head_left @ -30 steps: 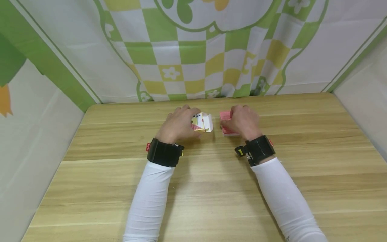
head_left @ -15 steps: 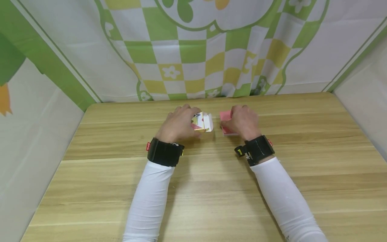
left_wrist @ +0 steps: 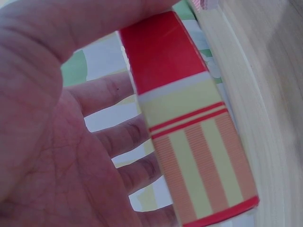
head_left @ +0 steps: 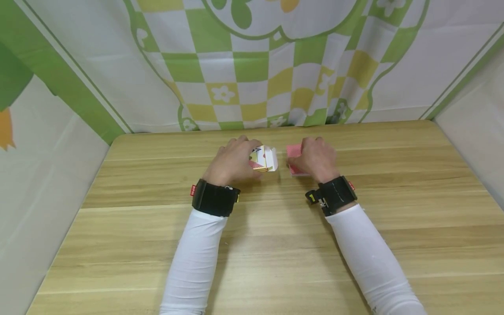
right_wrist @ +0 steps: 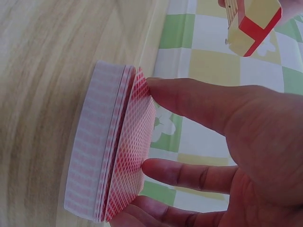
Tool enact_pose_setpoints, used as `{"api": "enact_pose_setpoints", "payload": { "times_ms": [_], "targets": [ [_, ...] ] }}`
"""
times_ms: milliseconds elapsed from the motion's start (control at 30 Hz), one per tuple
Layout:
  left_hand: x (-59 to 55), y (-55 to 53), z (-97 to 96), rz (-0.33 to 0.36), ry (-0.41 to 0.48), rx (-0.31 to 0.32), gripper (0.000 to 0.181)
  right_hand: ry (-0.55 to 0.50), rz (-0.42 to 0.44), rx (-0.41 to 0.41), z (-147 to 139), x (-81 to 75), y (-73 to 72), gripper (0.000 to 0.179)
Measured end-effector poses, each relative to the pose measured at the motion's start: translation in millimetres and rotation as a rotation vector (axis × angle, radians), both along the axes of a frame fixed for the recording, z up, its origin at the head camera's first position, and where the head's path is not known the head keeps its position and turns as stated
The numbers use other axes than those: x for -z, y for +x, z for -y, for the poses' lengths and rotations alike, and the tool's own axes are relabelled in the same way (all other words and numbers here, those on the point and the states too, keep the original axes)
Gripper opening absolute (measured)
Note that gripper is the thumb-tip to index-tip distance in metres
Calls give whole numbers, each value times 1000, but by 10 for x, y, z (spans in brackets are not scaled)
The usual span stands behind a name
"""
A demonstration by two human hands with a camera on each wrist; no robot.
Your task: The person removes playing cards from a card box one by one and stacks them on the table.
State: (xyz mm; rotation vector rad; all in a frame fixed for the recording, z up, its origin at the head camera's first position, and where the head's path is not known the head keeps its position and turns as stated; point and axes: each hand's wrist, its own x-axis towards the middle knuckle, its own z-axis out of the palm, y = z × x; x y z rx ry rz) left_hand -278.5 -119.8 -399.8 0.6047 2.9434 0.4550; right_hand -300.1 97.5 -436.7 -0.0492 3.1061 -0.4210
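My left hand grips a playing-card box above the table, between thumb and fingers. Its white flap stands open toward the right; cards show at that end. In the left wrist view the box's side is red, cream and striped. My right hand is at a deck of playing cards lying on the table, red-patterned back up. The right wrist view shows thumb and fingertips pinching the top card, which stands slightly apart from the stack. Part of the deck is hidden under the hand.
A wooden table lies beneath both arms. Behind its far edge hangs a green, yellow and white checked cloth. Pale cloth walls stand at the sides. Each wrist wears a black strap.
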Motion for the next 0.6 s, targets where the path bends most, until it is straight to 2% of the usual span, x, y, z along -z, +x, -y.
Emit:
{"api": "enact_pose_setpoints", "payload": {
  "times_ms": [600],
  "targets": [
    [-1,-3,-3,11,1,-2,75,9,34,4,7,10,-18,47]
  ]
}}
